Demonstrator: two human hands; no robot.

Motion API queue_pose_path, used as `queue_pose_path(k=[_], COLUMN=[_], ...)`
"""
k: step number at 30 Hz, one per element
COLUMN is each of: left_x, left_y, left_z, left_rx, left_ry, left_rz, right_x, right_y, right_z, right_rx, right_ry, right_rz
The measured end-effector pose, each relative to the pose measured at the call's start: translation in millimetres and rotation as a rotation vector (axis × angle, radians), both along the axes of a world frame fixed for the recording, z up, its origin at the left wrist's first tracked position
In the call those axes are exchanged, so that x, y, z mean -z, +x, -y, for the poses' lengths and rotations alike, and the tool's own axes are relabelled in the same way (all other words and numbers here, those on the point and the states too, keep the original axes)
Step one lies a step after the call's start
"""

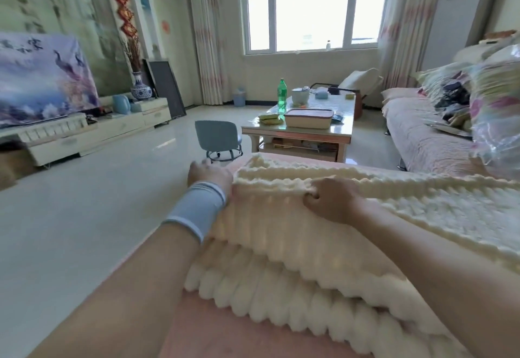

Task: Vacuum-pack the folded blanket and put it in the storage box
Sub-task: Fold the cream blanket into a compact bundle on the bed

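A thick cream ribbed blanket [323,245] lies folded in layers on a pink-covered sofa seat [225,329] in front of me. My left hand [209,173], with a pale blue wristband, grips the blanket's far left corner, its fingers partly hidden behind the fabric. My right hand [332,197] pinches the top fold near the middle, fingers curled into the pile. A clear plastic bag [495,121] holding patterned bedding sits at the right on the sofa. A lidded box [308,118] stands on the coffee table.
A coffee table [298,134] with a green bottle [282,94] and a pot stands ahead. A small grey stool [218,139] is on the shiny floor to its left. A TV cabinet runs along the left wall, a pink sofa [422,135] along the right.
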State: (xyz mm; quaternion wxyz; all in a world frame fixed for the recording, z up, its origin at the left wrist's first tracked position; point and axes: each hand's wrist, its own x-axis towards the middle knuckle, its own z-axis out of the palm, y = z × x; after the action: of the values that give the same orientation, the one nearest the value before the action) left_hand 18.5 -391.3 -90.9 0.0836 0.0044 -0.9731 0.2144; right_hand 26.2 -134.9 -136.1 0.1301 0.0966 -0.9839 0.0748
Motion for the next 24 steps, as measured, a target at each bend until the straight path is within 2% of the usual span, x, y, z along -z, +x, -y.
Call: queue_pose_path(k=[2,3,5,8,11,13,16,19,24], left_x=[-11.3,-10.7,0.9,37.8,78.5,97.6,115.4,114.8,106.9], left_y=[-16.3,-23.1,-32.3,-34.1,-26.0,-10.9,9.5,19.1,28.3], left_z=[-9.7,-13.9,-20.1,-11.0,21.3,41.2,56.1,66.2,73.0], left_rx=[0.049,0.072,0.119,0.125,-0.106,-0.290,-0.352,-0.338,-0.181], left_ry=[0.134,0.236,0.370,0.514,0.679,0.690,0.699,0.772,0.795], left_rz=[-0.290,-0.355,-0.370,-0.275,0.004,0.187,0.252,0.153,0.089], right_x=[-7.3,-9.9,-12.0,-3.2,20.3,36.3,57.4,68.4,71.7], right_y=[-19.6,-28.1,-39.7,-35.2,-15.1,5.1,25.1,33.4,38.9], right_z=[-5.7,-8.5,-9.2,6.1,33.6,54.9,83.8,103.2,117.2], right_rx=[0.153,0.244,0.380,0.314,-0.036,-0.231,-0.422,-0.443,-0.150], right_ry=[0.067,0.142,0.323,0.361,0.280,0.135,0.174,0.354,0.330], right_rz=[-0.079,-0.071,-0.010,-0.026,-0.125,-0.024,0.022,-0.080,0.149])
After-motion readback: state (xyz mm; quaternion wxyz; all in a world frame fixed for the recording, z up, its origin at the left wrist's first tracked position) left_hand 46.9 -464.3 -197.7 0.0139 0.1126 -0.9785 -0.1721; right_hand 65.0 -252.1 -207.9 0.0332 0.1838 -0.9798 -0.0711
